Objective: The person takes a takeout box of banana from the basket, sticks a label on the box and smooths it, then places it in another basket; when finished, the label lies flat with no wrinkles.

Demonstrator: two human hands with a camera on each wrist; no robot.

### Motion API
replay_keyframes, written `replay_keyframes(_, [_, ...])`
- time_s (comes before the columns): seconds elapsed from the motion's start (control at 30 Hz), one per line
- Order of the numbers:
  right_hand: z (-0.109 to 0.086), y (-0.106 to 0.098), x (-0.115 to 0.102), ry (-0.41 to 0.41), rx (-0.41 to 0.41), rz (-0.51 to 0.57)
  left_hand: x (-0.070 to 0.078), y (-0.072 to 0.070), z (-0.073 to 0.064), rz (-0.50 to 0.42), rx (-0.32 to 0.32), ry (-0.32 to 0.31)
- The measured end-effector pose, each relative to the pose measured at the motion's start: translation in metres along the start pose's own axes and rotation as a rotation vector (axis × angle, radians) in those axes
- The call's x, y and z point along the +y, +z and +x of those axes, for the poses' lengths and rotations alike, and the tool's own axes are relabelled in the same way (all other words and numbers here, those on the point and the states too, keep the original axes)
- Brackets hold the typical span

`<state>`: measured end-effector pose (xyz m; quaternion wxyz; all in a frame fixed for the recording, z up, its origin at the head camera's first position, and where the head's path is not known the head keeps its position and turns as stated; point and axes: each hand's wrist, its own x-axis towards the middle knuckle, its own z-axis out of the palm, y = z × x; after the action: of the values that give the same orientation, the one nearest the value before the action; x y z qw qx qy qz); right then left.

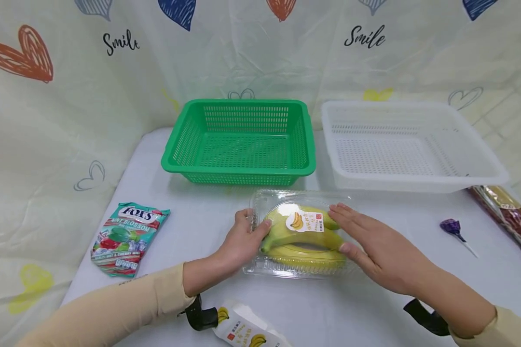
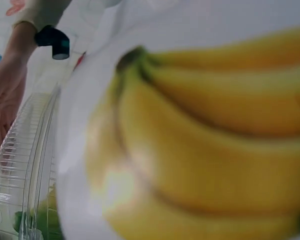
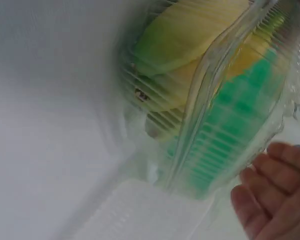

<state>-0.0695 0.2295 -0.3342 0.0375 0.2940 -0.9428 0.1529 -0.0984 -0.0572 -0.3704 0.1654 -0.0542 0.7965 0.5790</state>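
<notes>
A clear plastic clamshell box (image 1: 301, 193) of yellow-green bananas (image 1: 282, 239) lies on the table between both hands. On its lid is a white sticker (image 1: 308, 221) with a banana picture. My left hand (image 1: 240, 243) holds the box's left side, thumb over the lid and fingers at the edge. With fingers extended, my right hand (image 1: 386, 253) rests at the lid's right side; the right wrist view shows its fingers beside the box (image 3: 230, 120). A white banana-printed packet (image 1: 249, 327) lies near the front edge and its printed bananas (image 2: 205, 135) fill most of the left wrist view.
Behind the box stand a green basket (image 1: 239, 171) and a white basket (image 1: 417, 180). A teal FOX'S candy bag (image 1: 130, 238) lies at left. At right are a purple-wrapped lollipop (image 1: 451, 226) and a brown-and-gold package (image 1: 510, 214). A heart-print curtain (image 1: 265, 58) hangs behind.
</notes>
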Motion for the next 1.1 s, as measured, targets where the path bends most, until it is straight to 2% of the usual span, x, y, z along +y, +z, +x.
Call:
replay_keyframes(0.17, [-0.011,-0.004,0.018,0.263,0.191,0.16,0.0,-0.002,0.003,-0.022,-0.021,-0.024])
replay_keyframes(0.23, [-0.014,-0.004,0.028,0.349,0.233,0.235,0.0,-0.004,0.004,-0.039,-0.029,-0.03])
replay_keyframes(0.27, [-0.015,-0.004,0.034,0.383,0.223,0.28,0.0,-0.005,0.004,-0.048,-0.033,-0.03])
replay_keyframes(0.33, [-0.016,-0.001,0.044,0.443,0.156,0.408,-0.001,-0.006,0.005,-0.07,-0.037,-0.034])
replay_keyframes(0.4, [-0.016,0.003,0.052,0.476,0.046,0.554,-0.002,-0.007,0.006,-0.093,-0.044,-0.038])
replay_keyframes(0.53, [-0.014,0.017,0.059,0.483,-0.15,0.859,-0.006,-0.009,0.006,-0.119,-0.059,-0.043])
replay_keyframes(0.63, [-0.012,0.026,0.058,0.494,-0.24,0.998,-0.008,-0.011,0.008,-0.125,-0.071,-0.023])
replay_keyframes(0.8, [-0.004,0.032,0.048,0.562,-0.311,1.053,-0.011,-0.014,0.013,-0.124,-0.086,0.012])
replay_keyframes(1.1, [0.006,0.029,0.031,0.72,-0.358,0.997,-0.015,-0.011,0.015,-0.056,-0.098,-0.01])
